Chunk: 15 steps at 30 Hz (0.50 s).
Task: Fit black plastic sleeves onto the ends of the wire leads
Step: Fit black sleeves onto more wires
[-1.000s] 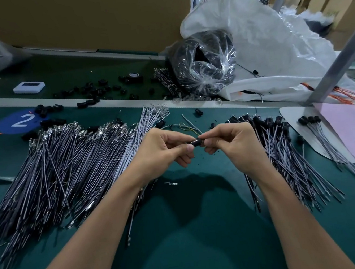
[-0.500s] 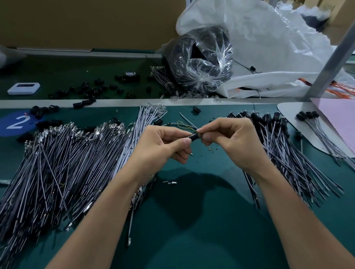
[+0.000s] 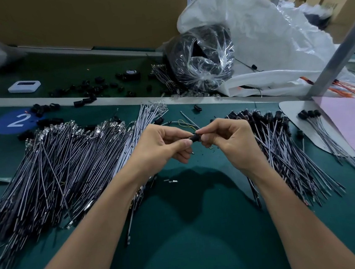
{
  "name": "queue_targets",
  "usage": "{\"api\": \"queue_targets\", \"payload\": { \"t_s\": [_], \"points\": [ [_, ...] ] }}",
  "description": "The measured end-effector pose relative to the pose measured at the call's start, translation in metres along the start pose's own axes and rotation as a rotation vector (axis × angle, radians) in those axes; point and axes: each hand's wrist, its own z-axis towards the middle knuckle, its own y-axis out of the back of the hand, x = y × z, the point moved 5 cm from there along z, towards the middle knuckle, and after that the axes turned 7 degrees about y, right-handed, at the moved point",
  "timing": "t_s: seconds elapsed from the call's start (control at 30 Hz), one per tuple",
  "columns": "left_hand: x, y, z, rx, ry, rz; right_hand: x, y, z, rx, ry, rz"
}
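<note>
Close up over a dark green worktop [image 3: 193, 231], a person's two bare forearms reach in from below and meet at the centre. The left hand [image 3: 162, 145] and the right hand [image 3: 232, 141] are raised just above the surface, both with fingers [image 3: 185, 143] curled, and they pinch one small black plastic sleeve [image 3: 195, 137] between them, thumb and fingertips of each hand touching its ends. The wire lead it belongs to is mostly hidden inside the hands. To the left lies a broad fan of bare grey wire leads [image 3: 55, 169] with shiny metal tips pointing away. To the right lies a smaller heap of sleeved leads [image 3: 283, 145], black caps at their far ends. Loose black sleeves [image 3: 84, 91] are scattered farther back, near a blue disc marked 2 [image 3: 15, 121] and a small white device [image 3: 24, 86]. Behind the hands sits a clear plastic bag [image 3: 203, 59] full of dark parts, leaning against a large white sack [image 3: 259, 27]. A pink sheet [image 3: 351, 127] lies at the right edge.
</note>
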Motion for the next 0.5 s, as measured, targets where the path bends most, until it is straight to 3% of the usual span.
{"api": "queue_targets", "payload": {
  "t_s": [0.5],
  "points": [
    [0.0014, -0.0009, 0.0008, -0.032, -0.012, -0.029, -0.0042, -0.0018, -0.0027, -0.003, -0.037, 0.068]
  ]
}}
